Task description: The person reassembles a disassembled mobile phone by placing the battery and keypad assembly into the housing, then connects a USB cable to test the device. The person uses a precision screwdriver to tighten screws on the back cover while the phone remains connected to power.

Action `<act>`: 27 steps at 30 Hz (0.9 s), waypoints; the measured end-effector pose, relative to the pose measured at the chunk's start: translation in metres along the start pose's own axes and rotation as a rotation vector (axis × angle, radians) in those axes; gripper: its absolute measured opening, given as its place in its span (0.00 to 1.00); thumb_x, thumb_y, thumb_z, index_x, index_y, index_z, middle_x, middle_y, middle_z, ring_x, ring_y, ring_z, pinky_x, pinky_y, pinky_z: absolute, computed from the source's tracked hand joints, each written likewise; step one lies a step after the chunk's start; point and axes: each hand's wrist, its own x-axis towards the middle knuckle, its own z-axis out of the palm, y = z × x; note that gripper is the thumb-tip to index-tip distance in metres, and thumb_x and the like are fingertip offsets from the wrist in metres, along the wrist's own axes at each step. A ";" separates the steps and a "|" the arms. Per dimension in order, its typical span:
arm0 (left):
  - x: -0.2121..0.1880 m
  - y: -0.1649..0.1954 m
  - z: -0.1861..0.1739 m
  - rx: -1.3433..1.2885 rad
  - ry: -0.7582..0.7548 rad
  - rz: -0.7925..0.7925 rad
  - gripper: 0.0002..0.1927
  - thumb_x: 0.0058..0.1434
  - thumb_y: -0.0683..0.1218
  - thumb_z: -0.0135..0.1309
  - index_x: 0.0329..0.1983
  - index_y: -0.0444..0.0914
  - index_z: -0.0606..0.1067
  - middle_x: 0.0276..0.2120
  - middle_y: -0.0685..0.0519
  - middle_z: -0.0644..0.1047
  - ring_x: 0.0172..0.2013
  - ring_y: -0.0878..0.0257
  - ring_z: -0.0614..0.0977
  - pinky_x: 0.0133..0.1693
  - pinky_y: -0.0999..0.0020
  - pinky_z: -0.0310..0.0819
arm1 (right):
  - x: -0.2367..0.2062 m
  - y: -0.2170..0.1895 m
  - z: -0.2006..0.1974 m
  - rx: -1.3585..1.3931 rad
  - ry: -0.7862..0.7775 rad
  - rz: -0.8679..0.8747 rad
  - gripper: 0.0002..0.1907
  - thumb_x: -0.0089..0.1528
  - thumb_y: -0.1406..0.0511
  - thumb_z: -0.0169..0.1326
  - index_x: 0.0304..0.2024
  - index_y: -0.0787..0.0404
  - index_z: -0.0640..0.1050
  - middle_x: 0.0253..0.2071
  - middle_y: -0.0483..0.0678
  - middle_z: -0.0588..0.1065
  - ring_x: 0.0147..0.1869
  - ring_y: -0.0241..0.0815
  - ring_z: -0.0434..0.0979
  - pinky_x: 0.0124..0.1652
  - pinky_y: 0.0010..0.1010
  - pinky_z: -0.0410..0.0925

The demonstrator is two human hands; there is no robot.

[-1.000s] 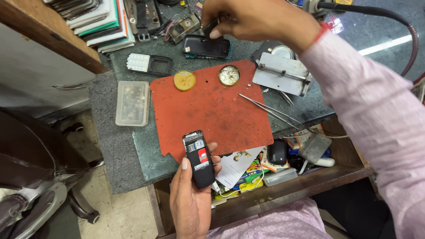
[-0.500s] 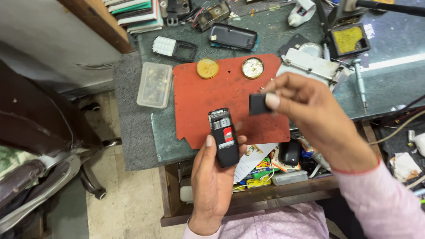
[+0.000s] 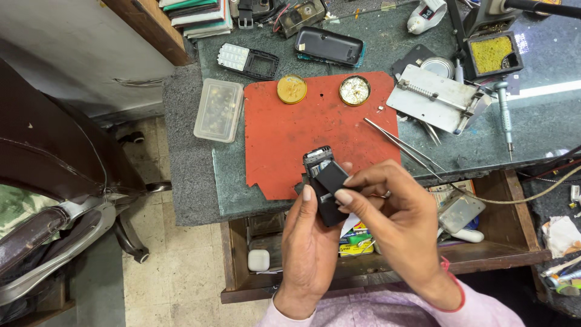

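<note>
My left hand [image 3: 310, 248] holds a small black phone [image 3: 321, 165] with its back open, upright over the front edge of the workbench. My right hand [image 3: 396, 221] grips a small black rectangular battery [image 3: 331, 178] between thumb and forefinger and presses it against the open back of the phone. Both hands meet just below the red work mat [image 3: 290, 133]. Much of the phone's lower body is hidden by my fingers.
On the mat lie two round tins [image 3: 292, 89] [image 3: 354, 90] and metal tweezers [image 3: 396, 144]. A clear plastic box [image 3: 218, 109], a phone keypad frame [image 3: 248, 60], a black phone cover [image 3: 328, 46], a metal holder plate [image 3: 437, 98] and a solder sponge tray [image 3: 491, 54] surround it. An open drawer [image 3: 484, 242] lies below.
My right hand has brought the black battery down from above the mat onto the back of the phone. The left hand has kept hold of the phone.
</note>
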 end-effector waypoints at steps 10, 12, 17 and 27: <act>0.001 0.003 -0.004 -0.002 -0.005 -0.001 0.25 0.76 0.54 0.38 0.65 0.30 0.67 0.61 0.43 0.73 0.60 0.58 0.74 0.62 0.60 0.66 | 0.000 -0.010 0.001 -0.859 -0.051 -0.521 0.23 0.49 0.63 0.70 0.48 0.55 0.84 0.38 0.41 0.76 0.42 0.42 0.72 0.42 0.33 0.64; 0.001 0.004 -0.005 0.012 -0.008 -0.013 0.26 0.75 0.54 0.37 0.64 0.31 0.68 0.60 0.43 0.74 0.59 0.57 0.74 0.61 0.59 0.68 | 0.001 -0.008 0.001 -0.904 -0.033 -0.551 0.24 0.48 0.60 0.70 0.48 0.53 0.85 0.38 0.41 0.75 0.41 0.41 0.69 0.41 0.32 0.63; 0.000 0.003 -0.011 0.046 -0.013 -0.028 0.25 0.76 0.54 0.38 0.62 0.31 0.71 0.56 0.45 0.75 0.57 0.59 0.76 0.60 0.61 0.69 | 0.002 -0.007 0.000 -0.910 -0.035 -0.629 0.23 0.49 0.60 0.70 0.47 0.53 0.84 0.45 0.42 0.77 0.47 0.40 0.72 0.47 0.34 0.63; -0.001 -0.007 -0.017 0.041 -0.003 -0.072 0.22 0.76 0.52 0.38 0.58 0.31 0.73 0.51 0.49 0.77 0.52 0.64 0.77 0.56 0.63 0.70 | 0.006 -0.006 -0.010 -0.903 -0.018 -0.651 0.23 0.49 0.59 0.71 0.46 0.55 0.84 0.46 0.41 0.78 0.49 0.41 0.72 0.49 0.32 0.65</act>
